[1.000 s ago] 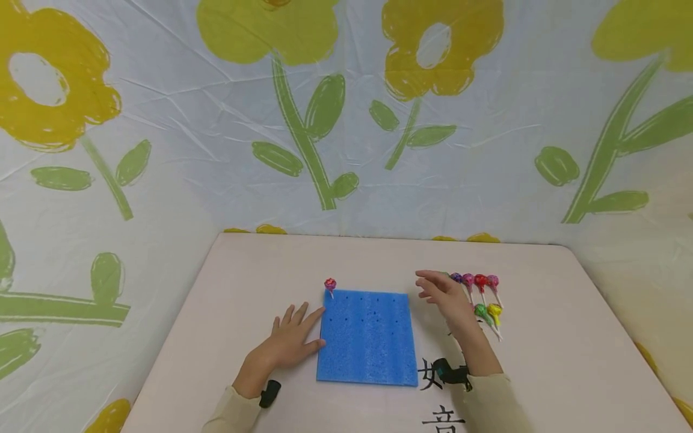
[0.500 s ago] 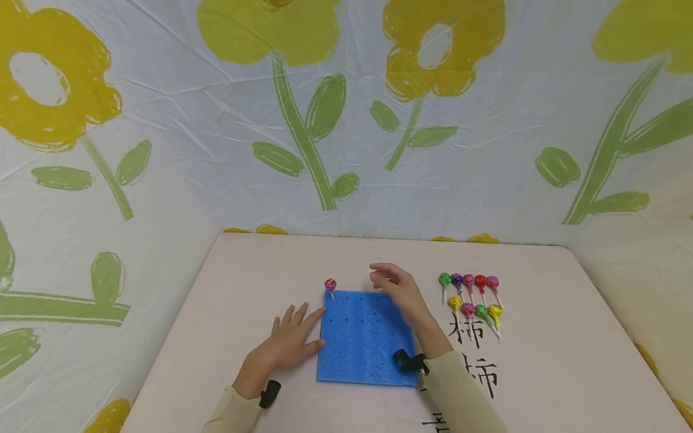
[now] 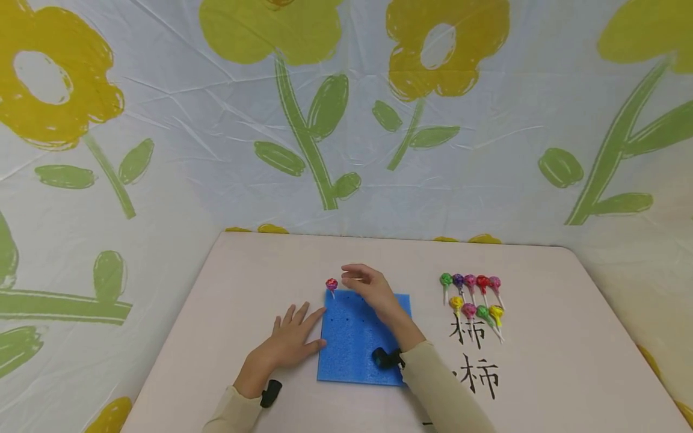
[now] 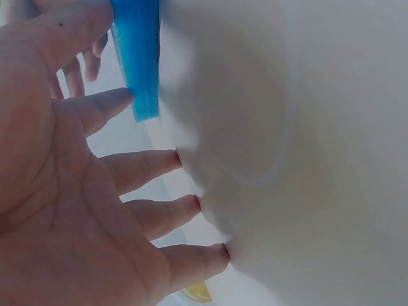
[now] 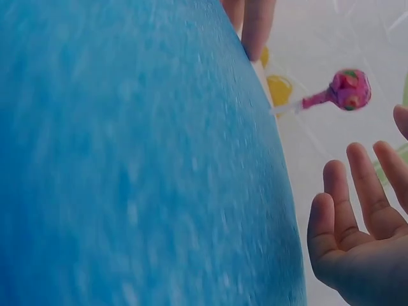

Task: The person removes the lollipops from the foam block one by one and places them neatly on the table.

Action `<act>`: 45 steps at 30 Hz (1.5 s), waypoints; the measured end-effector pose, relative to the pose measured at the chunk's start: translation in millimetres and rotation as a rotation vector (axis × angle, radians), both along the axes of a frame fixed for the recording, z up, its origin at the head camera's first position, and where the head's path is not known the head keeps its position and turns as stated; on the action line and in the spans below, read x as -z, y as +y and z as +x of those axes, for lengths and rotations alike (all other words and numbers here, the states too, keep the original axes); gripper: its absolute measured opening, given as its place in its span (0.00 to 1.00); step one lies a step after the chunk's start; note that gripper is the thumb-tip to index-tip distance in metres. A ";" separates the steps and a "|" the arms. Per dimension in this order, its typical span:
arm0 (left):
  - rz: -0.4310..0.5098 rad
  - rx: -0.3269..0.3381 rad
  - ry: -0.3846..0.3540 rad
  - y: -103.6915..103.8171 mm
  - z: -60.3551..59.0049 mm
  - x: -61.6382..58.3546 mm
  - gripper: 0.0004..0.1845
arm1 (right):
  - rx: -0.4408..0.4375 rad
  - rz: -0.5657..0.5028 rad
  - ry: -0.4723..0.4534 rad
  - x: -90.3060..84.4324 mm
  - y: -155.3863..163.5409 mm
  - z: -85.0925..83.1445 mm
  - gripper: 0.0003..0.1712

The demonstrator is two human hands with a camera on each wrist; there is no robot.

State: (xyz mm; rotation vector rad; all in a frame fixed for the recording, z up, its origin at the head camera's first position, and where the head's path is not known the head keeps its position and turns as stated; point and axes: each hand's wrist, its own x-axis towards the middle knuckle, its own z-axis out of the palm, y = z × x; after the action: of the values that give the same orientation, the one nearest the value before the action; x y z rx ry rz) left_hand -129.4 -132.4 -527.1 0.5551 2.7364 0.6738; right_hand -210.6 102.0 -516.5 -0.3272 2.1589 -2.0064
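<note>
A blue foam board (image 3: 352, 355) with small holes lies on the table. One pink-and-red lollipop (image 3: 331, 284) stands upright at its far left corner, its white stick set into the foam, as the right wrist view also shows. My left hand (image 3: 292, 340) is spread at the board's left edge; in the left wrist view the thumb and index finger touch the foam (image 4: 141, 64), and the other fingertips rest on the table. Above the board's far edge, just right of the lollipop, my right hand (image 3: 373, 293) hovers with loosely bent fingers (image 5: 366, 191) and holds nothing.
Several wrapped lollipops lie in two rows to the right, among them a green one (image 3: 446, 279) and a yellow one (image 3: 495, 313). Black written characters (image 3: 479, 376) mark the pale table (image 3: 552, 337). A flower-printed cloth (image 3: 227, 180) hangs behind the table.
My right hand has moved left from beside the lollipop rows, across the board's far side, to near the standing lollipop. My left hand has stayed at the board's edge.
</note>
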 end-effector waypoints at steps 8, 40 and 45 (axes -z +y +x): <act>-0.001 -0.003 0.006 0.0 0.2 -0.8 0.37 | -0.052 0.067 -0.006 3.2 -11.8 -1.9 0.21; -0.024 -0.006 0.001 2.0 -1.0 0.7 0.37 | -0.076 0.061 -0.032 5.1 -15.7 -2.2 0.21; -0.020 -0.003 0.004 1.8 -0.8 -0.1 0.37 | -0.055 0.019 -0.033 4.3 -14.9 -2.7 0.20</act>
State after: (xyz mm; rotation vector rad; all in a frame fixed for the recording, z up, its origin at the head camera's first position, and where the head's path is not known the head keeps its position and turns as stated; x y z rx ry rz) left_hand -130.2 -130.6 -527.0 0.5484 2.7447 0.6462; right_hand -213.3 87.0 -520.8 -0.3446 2.1238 -1.9472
